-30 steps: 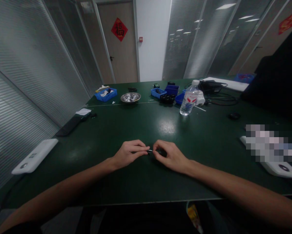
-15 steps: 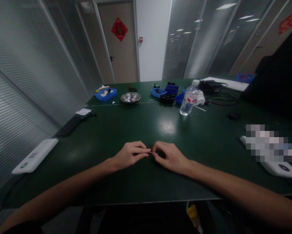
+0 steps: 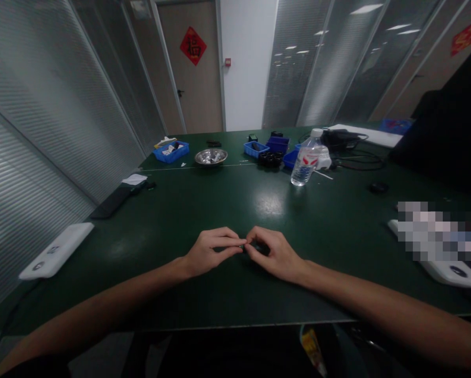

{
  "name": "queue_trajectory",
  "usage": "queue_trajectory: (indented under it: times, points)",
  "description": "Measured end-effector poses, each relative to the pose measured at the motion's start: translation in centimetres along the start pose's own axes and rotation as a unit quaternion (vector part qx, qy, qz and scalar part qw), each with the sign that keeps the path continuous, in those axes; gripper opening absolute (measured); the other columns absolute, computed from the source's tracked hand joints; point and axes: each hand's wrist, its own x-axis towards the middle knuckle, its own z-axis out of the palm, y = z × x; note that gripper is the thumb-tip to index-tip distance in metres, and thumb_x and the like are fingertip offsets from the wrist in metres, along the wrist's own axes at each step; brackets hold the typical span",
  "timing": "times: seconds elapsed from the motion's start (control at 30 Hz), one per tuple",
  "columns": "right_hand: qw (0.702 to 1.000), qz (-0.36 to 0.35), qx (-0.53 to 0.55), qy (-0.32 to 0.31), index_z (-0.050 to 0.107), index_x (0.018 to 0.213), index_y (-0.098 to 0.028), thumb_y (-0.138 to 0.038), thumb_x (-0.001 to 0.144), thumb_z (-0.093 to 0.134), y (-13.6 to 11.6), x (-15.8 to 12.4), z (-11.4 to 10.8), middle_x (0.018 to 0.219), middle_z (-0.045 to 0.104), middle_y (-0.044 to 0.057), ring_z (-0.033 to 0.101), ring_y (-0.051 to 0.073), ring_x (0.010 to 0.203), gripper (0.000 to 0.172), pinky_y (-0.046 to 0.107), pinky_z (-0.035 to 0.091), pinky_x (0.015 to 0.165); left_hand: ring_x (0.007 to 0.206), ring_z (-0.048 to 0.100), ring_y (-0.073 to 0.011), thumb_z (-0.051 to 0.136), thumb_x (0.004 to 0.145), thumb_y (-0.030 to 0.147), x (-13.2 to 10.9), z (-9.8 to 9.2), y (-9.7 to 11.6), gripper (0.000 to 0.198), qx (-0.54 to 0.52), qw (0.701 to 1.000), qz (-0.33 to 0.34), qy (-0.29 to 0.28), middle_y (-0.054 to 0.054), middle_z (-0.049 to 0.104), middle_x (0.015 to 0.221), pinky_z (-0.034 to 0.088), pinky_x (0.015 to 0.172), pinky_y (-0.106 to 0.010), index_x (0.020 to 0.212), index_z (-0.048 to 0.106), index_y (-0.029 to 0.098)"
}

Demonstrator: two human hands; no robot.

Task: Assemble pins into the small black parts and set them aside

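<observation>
Both my hands rest on the dark green table point(image 3: 259, 294) near its front edge, fingertips meeting at the middle. My left hand point(image 3: 212, 251) is closed in a pinch on a tiny thin part point(image 3: 242, 245) between thumb and forefinger. My right hand point(image 3: 273, 253) is closed around a small dark object point(image 3: 262, 248), most of it hidden under the fingers, and its fingertips touch the same thin part. What the pieces are is too small to make out.
A water bottle point(image 3: 305, 158) stands mid-table. Behind it are blue bins point(image 3: 256, 149), a metal bowl point(image 3: 211, 156), another blue bin point(image 3: 171, 152) and cables. A white flat device point(image 3: 56, 250) lies at the left edge, another point(image 3: 450, 270) at the right.
Both hands have stayed in place; the fingertips have drawn slightly closer together around the small part.
</observation>
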Motion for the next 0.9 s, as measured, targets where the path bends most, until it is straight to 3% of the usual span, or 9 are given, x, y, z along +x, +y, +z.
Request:
queue_trajectory:
  times: [0.33, 0.63, 0.77, 0.9]
  points:
    - [0.996, 0.026, -0.073, -0.034, 0.063, 0.097, -0.020, -0.024, 0.094, 0.060, 1.2, 0.2, 0.1, 0.085, 0.064, -0.001, 0.058, 0.013, 0.072, 0.005, 0.025, 0.040, 0.065, 0.099, 0.069, -0.0192, 0.070, 0.093, 0.027, 0.3, -0.1, -0.7, 0.023, -0.010, 0.989, -0.140, -0.047, -0.006, 0.074, 0.110, 0.054, 0.089, -0.031, 0.114, 0.078, 0.023]
    - [0.985, 0.022, -0.155, -0.079, 0.062, 0.104, -0.022, -0.027, 0.095, 0.059, 1.3, 0.1, -0.2, 0.094, 0.067, 0.001, 0.061, 0.015, 0.076, 0.011, 0.027, 0.041, 0.068, 0.107, 0.067, -0.0208, 0.076, 0.088, 0.026, 0.7, -0.2, -1.1, 0.020, -0.054, 0.981, -0.175, -0.065, -0.006, 0.073, 0.112, 0.050, 0.100, -0.035, 0.108, 0.080, 0.023]
    - [0.985, 0.028, -0.148, -0.083, 0.062, 0.104, -0.022, -0.027, 0.095, 0.059, 1.4, 0.1, -0.6, 0.095, 0.067, 0.002, 0.061, 0.015, 0.077, 0.011, 0.027, 0.041, 0.068, 0.106, 0.067, -0.0213, 0.075, 0.088, 0.026, 0.9, -0.9, -1.0, 0.021, -0.069, 0.977, -0.198, -0.046, -0.007, 0.073, 0.114, 0.051, 0.097, -0.035, 0.108, 0.079, 0.021]
    - [0.985, 0.018, -0.146, -0.093, 0.062, 0.103, -0.022, -0.025, 0.094, 0.060, 1.4, 0.1, -0.6, 0.095, 0.067, 0.001, 0.060, 0.015, 0.076, 0.010, 0.028, 0.042, 0.068, 0.106, 0.066, -0.0224, 0.072, 0.091, 0.028, 0.7, -1.7, -2.1, 0.021, 0.000, 0.980, -0.198, -0.009, -0.007, 0.072, 0.114, 0.052, 0.095, -0.038, 0.110, 0.078, 0.022]
